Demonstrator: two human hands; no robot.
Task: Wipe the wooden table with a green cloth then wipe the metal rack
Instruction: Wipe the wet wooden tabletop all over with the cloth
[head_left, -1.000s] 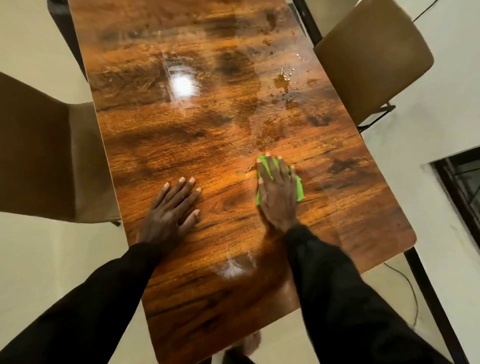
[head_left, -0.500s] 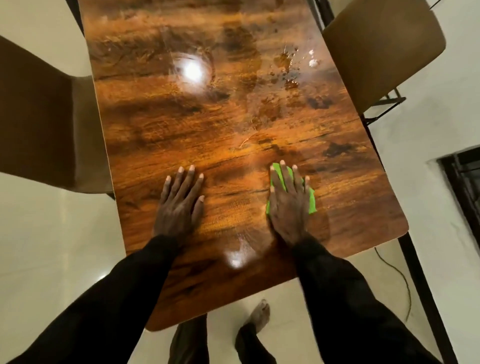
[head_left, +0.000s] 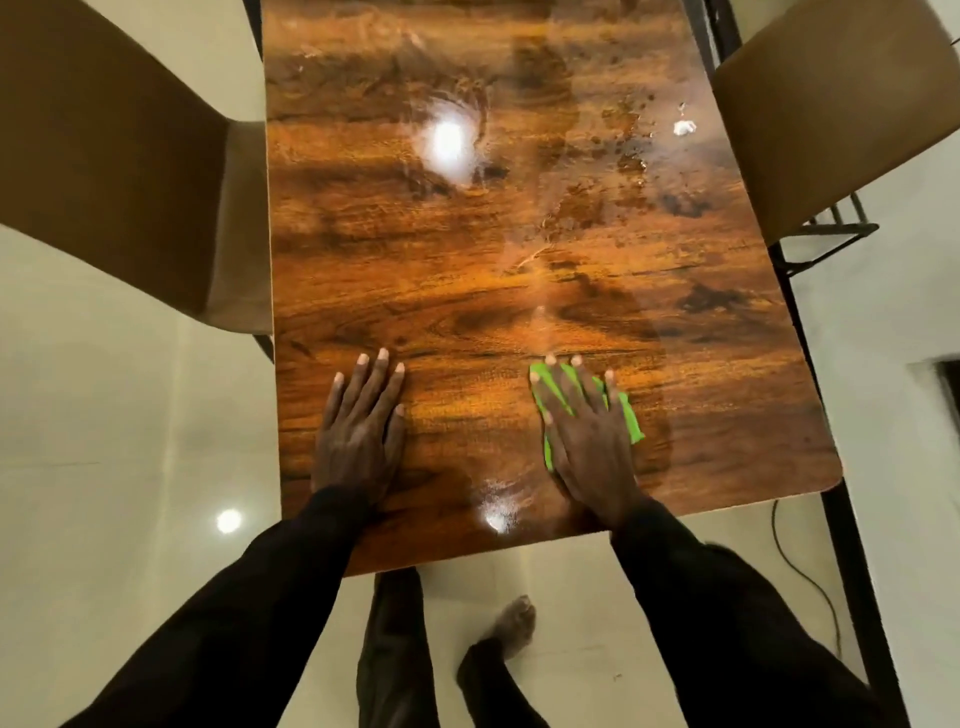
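Right hand (head_left: 587, 436) lies flat on the green cloth (head_left: 631, 421), fingers straight and slightly spread, palm pressing it onto the wooden table (head_left: 467, 260) close to the near edge, right of centre. Left hand (head_left: 361, 426) rests flat on bare wood well to the side, fingers straight, holding nothing. The cloth looks thin, soft and limp. On this glossy top it will probably slide or bunch, so a flat palm should drive it better than a pinch. Wet spots (head_left: 623, 140) and a white scrap (head_left: 684, 127) sit far right. Metal rack not identifiable.
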